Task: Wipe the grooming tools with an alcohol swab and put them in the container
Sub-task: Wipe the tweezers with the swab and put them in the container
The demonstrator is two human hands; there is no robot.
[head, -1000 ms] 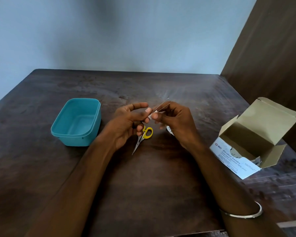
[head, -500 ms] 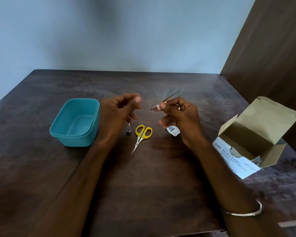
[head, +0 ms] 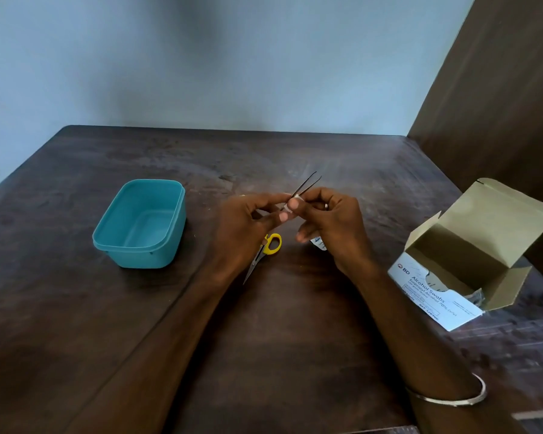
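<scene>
Thin metal tweezers (head: 308,183) point up and away over the middle of the table. My right hand (head: 329,223) pinches a small white alcohol swab (head: 296,198) around their lower part. My left hand (head: 248,223) pinches the near end of the tweezers, its fingertips against the right hand's. Yellow-handled scissors (head: 268,247) lie on the table under my left hand, partly hidden by it. The teal container (head: 145,245) stands to the left, with nothing inside.
An open cardboard box of alcohol swabs (head: 470,255) lies at the right, near a dark wooden panel (head: 499,104). A torn swab wrapper (head: 318,244) lies under my right hand. The dark wooden table (head: 264,339) reaches back to a blue wall.
Half a second ago my left hand was apart from the tweezers, held in my right hand alone. It has come back and taken their near end; a small dark tool by the scissors is now hidden.
</scene>
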